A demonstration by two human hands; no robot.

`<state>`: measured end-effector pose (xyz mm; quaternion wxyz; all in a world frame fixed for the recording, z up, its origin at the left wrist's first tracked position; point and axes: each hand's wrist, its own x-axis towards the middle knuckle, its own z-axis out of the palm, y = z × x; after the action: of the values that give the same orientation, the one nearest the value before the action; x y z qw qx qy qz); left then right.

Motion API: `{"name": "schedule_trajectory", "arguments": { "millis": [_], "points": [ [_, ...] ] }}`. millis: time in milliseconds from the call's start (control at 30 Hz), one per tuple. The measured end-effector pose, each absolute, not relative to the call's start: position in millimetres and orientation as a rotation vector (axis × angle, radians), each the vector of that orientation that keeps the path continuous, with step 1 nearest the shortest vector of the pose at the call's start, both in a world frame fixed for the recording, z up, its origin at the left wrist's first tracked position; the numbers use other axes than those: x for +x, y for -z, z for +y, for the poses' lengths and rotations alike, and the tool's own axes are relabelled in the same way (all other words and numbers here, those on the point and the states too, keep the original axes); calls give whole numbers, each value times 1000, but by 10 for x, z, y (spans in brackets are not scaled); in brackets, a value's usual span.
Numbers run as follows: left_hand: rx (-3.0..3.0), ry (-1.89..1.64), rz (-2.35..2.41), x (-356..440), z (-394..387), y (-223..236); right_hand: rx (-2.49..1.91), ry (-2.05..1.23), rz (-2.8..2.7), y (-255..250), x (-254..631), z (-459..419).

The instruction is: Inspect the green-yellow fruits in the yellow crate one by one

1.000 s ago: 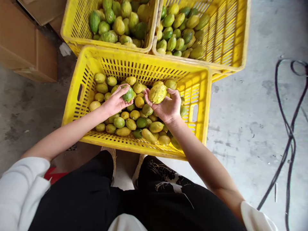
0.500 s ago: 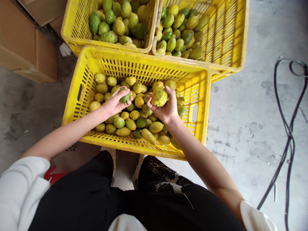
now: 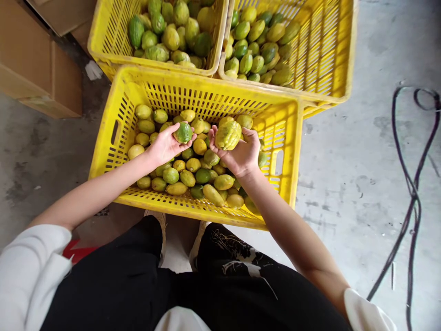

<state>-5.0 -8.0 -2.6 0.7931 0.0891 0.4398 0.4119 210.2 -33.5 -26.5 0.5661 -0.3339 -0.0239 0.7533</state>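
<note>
- The left hand [image 3: 168,143] is clasping a small green fruit [image 3: 183,133] with curled fingers
- The right hand [image 3: 242,155] is cupping a bumpy yellow-green fruit [image 3: 228,135], palm up
- Both are being held above loose fruit [image 3: 187,178] in the front yellow crate [image 3: 292,133]

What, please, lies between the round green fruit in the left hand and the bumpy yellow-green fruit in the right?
In the head view, fingertips of the left hand and right hand show there, with yellow fruits below in the slotted yellow plastic crate.

We see the flat grey concrete floor [image 3: 344,193] brightest at right; rectangular brown cardboard boxes [image 3: 27,59] look dimmer, slightly soft.
</note>
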Motion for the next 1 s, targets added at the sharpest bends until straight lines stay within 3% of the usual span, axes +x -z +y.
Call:
{"name": "schedule_trajectory", "arguments": {
  "millis": [1000],
  "points": [
    [289,-857,886,-73,-83,33,-717,-1847,-21,287,2114,-322]
  ]
}}
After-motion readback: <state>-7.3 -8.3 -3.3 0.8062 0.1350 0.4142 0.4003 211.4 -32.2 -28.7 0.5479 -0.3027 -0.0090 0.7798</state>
